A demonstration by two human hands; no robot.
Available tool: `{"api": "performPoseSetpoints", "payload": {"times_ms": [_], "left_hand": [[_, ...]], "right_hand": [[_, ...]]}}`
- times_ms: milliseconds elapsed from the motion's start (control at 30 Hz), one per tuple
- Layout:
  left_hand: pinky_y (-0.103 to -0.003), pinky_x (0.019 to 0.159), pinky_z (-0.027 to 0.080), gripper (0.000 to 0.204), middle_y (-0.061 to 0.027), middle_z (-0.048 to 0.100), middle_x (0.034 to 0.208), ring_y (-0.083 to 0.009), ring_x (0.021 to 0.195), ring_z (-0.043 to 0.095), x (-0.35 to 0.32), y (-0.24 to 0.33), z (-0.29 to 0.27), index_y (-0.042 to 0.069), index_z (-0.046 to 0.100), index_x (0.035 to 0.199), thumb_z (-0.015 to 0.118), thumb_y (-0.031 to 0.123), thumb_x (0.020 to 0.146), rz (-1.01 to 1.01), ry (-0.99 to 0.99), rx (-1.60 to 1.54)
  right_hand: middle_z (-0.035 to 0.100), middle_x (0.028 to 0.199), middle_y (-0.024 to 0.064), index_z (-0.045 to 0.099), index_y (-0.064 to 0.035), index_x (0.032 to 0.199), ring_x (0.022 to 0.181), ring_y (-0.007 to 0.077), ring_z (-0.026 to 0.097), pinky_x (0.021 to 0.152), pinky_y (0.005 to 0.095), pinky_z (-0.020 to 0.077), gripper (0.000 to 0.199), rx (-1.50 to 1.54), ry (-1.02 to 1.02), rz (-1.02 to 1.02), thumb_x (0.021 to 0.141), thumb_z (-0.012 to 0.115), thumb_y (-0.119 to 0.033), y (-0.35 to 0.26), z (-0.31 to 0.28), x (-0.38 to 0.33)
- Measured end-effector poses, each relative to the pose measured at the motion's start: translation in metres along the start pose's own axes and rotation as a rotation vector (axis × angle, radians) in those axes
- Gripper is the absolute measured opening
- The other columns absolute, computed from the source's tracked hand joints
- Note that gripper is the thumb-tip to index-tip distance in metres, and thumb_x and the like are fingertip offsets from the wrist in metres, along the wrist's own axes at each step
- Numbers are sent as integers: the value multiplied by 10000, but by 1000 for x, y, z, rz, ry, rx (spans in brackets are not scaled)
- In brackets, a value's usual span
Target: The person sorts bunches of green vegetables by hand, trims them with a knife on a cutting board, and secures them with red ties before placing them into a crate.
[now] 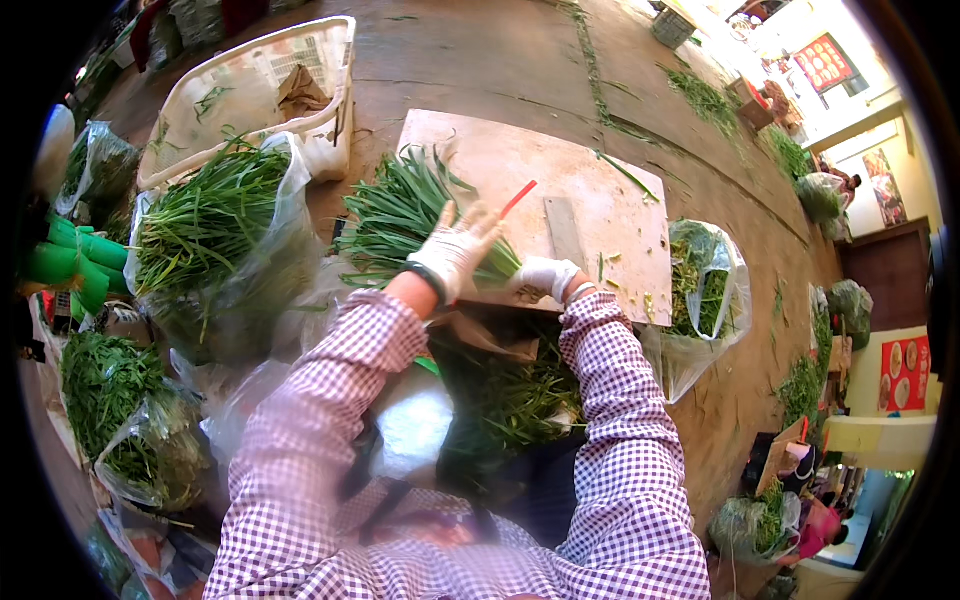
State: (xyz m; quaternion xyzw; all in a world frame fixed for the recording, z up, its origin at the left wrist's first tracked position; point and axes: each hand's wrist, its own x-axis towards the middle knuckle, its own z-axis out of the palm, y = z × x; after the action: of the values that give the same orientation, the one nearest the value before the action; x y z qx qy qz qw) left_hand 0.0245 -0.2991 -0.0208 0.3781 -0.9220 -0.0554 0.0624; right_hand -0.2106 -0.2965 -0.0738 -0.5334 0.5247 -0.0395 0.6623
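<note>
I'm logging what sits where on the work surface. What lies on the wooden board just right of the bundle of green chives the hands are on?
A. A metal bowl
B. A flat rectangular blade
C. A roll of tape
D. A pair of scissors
B: a flat rectangular blade lies on the board right of the chives, beyond the right hand; the left hand rests on the bundle.
</note>
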Motion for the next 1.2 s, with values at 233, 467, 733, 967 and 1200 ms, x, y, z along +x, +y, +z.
{"api": "performPoseSetpoints", "payload": {"times_ms": [233,467,733,967,1200], "left_hand": [[-627,1170,110,1144,-111,280,1571,-314,1482,204,24,2,20,146,256,1522,834,295,546,-71,-158,-189],[-632,1170,99,1218,-60,266,1592,-302,1492,170,28,-30,29,176,257,1531,884,378,506,-142,-280,-216],[-624,1169,120,1319,-67,241,1599,-336,1485,167,35,-25,31,187,191,1552,902,420,466,-129,-295,-170],[-629,1163,142,1317,-78,247,1593,-356,1481,164,32,-27,29,198,196,1551,900,428,461,-132,-309,-152],[-655,1152,124,1305,-84,237,1596,-373,1482,150,38,-27,34,204,201,1552,896,422,469,-125,-311,-162]], "right_hand": [[667,753,68,664,-32,1004,595,143,619,543,272,502,300,88,100,182,819,758,-248,-16,-22,-21],[700,990,157,667,-34,1038,892,275,673,811,357,523,235,-219,1134,-350,831,723,-129,17,-7,-37],[553,1374,174,557,-79,1353,1299,328,495,1085,411,367,449,-1024,1071,-406,918,593,-186,32,32,-17],[703,1055,119,743,-106,998,1035,304,604,910,367,472,219,-724,1457,-413,784,708,-134,19,15,-30],[660,867,97,722,-114,874,896,289,595,820,381,473,127,-516,1144,-550,750,750,-119,22,13,-10]]}}
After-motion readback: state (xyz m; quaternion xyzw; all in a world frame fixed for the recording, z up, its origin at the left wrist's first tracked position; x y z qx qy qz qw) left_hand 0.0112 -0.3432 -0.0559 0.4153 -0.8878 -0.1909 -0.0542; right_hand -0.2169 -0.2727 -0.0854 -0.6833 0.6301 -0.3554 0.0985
